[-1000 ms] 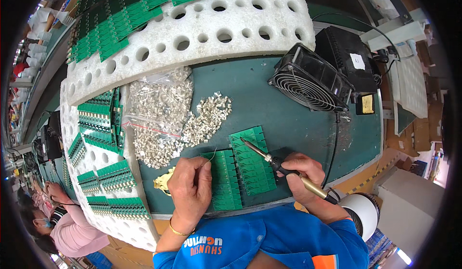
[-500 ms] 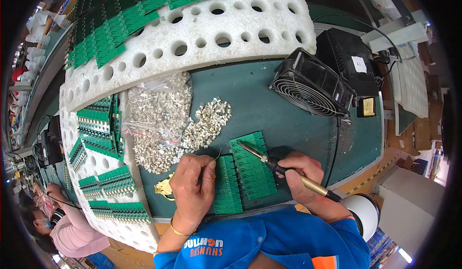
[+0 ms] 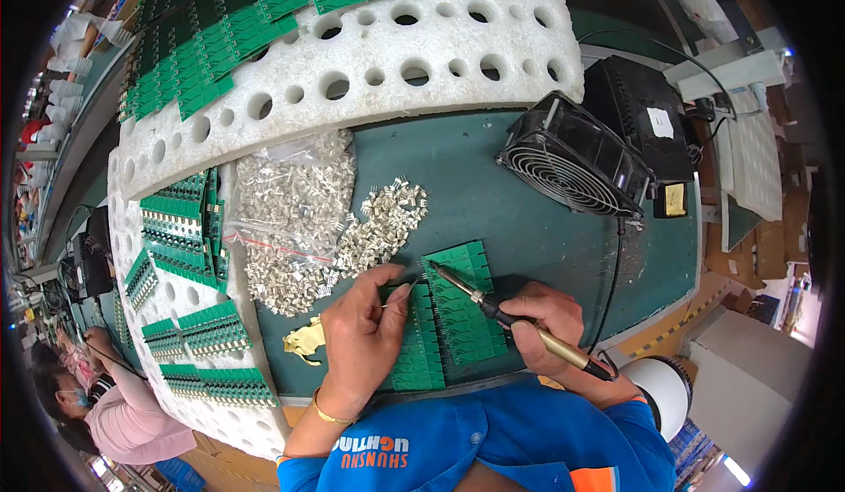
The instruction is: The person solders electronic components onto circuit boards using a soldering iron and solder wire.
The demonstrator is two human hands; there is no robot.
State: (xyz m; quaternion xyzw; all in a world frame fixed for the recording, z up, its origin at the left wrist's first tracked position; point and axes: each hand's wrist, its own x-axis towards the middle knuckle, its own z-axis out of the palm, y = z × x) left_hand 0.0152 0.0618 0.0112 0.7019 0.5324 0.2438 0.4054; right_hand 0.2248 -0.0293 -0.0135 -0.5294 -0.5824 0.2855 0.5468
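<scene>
My left hand (image 3: pixel 365 334), in a pinch on a thin solder wire (image 3: pixel 407 290), is over the left green circuit-board panel (image 3: pixel 418 360), with the index finger reaching forward. My right hand (image 3: pixel 541 329) grips a soldering iron (image 3: pixel 563 347) with a gold-coloured handle; its tip is at the upper left of the right board panel (image 3: pixel 471 325), by a row of pins. Beyond them lie a pile of small silvery connectors (image 3: pixel 378 223) and a clear bag of more (image 3: pixel 290 184). Crumpled yellow material (image 3: pixel 304 341) is beside my left hand.
Perforated foam boards (image 3: pixel 361 52) holding green panels are at the back and left. A black fan (image 3: pixel 568 162), black unit (image 3: pixel 634 96) and sponge holder (image 3: pixel 672 200) sit at right, with a hanging cable (image 3: pixel 607 290). A co-worker (image 3: pixel 132 422) is at the left.
My left hand has shifted a little forward and right, with its index finger higher and the wire lower. The iron's tip stays at the right panel's upper left.
</scene>
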